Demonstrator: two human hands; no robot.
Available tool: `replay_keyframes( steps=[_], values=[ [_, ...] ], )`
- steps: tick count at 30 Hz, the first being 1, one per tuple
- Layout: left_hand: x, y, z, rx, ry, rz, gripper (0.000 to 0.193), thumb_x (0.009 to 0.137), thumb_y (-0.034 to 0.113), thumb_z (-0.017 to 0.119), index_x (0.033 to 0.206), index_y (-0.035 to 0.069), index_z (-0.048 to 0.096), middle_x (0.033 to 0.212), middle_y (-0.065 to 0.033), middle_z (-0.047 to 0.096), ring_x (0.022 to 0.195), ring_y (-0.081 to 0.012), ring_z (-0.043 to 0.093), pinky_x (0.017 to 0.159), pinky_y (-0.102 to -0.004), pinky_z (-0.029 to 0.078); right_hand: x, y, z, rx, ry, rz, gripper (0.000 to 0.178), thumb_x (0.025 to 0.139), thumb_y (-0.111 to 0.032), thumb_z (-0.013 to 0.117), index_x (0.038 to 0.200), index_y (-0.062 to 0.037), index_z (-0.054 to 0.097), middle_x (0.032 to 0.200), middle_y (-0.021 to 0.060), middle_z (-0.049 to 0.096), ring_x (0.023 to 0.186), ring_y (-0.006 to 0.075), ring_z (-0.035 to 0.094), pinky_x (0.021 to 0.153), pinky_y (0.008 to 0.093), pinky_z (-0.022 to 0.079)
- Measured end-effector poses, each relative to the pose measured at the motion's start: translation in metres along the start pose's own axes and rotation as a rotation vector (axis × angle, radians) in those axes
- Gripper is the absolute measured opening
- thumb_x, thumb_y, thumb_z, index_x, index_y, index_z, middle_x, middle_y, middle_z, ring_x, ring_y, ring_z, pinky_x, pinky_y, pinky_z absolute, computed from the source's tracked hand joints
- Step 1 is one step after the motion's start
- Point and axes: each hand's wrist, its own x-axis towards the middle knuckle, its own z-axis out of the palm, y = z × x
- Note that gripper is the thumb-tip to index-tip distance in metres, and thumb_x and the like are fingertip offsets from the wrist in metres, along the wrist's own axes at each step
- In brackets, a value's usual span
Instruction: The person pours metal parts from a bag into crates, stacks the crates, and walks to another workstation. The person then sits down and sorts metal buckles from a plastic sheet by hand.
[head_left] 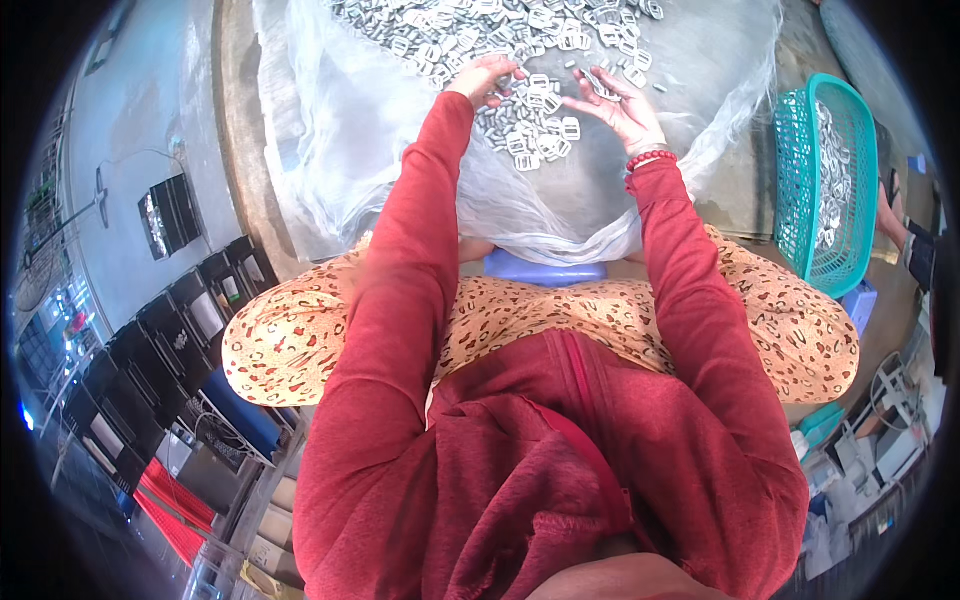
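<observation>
A heap of small grey metal buckles (540, 140) and short pin-like metal pieces (493, 121) lies on a clear plastic sheet (330, 130). At the left edge of the near cluster is my left hand (484, 78), its fingers curled together; what they hold, if anything, is too small to make out. My right hand (626, 112) hovers at the cluster's right side, thumb and fingers spread apart. A pale buckle shows among its fingers, and I cannot tell whether it rests in the hand or lies behind it. A larger pile of the same pieces (450, 40) spreads beyond both hands.
To the right stands a teal plastic basket (795, 190) with metal buckles (830, 180) inside. A blue plastic object (545, 268) sits between my knees. Another person's foot and leg (893, 210) show beyond the basket. Dark panels (165, 335) and a red hammock-like cloth (175, 510) are at left.
</observation>
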Motion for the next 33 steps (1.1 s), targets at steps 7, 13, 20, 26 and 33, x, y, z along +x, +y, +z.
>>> replay_keyframes(
  steps=[7, 13, 20, 26, 33],
  values=[
    [0.019, 0.002, 0.038, 1.197, 0.26, 0.073, 0.035, 0.071, 0.033, 0.063, 0.087, 0.004, 0.052, 0.085, -0.0129, 0.059, 0.076, -0.0229, 0.06, 0.064, -0.0324, 0.048, 0.003, 0.007, 0.004, -1.608, 0.223, -0.109, 0.042, 0.06, -0.03, 0.073, 0.085, -0.0064, 0.05, 0.066, 0.003, 0.051, 0.057, 0.0148, 0.052, 0.042, 0.028, 0.044],
    [0.038, -0.046, 0.061, 1.624, 0.412, 0.147, 0.041, 0.07, 0.032, 0.064, 0.097, 0.005, 0.05, 0.089, -0.0171, 0.057, 0.084, -0.027, 0.057, 0.071, -0.0356, 0.047, 0.029, 0.043, -0.062, -2.402, 0.181, -0.471, 0.032, 0.064, -0.019, 0.066, 0.088, -0.0054, 0.051, 0.078, 0.0179, 0.057, 0.071, 0.0345, 0.054, 0.066, 0.0368, 0.045],
    [0.008, -0.001, -0.017, 1.173, 0.227, 0.02, 0.046, 0.062, 0.047, 0.067, 0.076, 0.006, 0.053, 0.067, -0.01, 0.056, 0.07, -0.0226, 0.057, 0.063, -0.032, 0.045, 0.014, 0.001, -0.027, -1.009, 0.041, -0.074, 0.009, 0.073, -0.012, 0.061, 0.074, -0.0079, 0.054, 0.07, 0.0008, 0.054, 0.063, 0.0047, 0.048, 0.05, 0.0214, 0.037],
    [-0.033, 0.028, -0.003, -0.163, -0.213, 0.09, 0.028, 0.073, 0.03, 0.058, 0.079, 0.004, 0.05, 0.083, -0.0099, 0.054, 0.085, -0.0286, 0.057, 0.062, -0.0279, 0.051, 0.002, 0.02, -0.01, -1.156, 0.057, 0.055, 0.025, 0.071, -0.01, 0.06, 0.095, -0.0063, 0.058, 0.077, 0.0074, 0.058, 0.065, 0.011, 0.054, 0.061, 0.0249, 0.046],
    [-0.038, 0.035, 0.003, -0.072, -0.254, 0.022, 0.031, 0.08, 0.034, 0.051, 0.073, 0.005, 0.053, 0.074, -0.0049, 0.054, 0.08, -0.0189, 0.057, 0.053, -0.0223, 0.047, 0.024, 0.028, -0.022, -1.514, 0.059, -0.138, 0.009, 0.071, -0.01, 0.059, 0.078, -0.0043, 0.057, 0.074, 0.0093, 0.059, 0.071, 0.0149, 0.058, 0.062, 0.0252, 0.047]
  ],
)
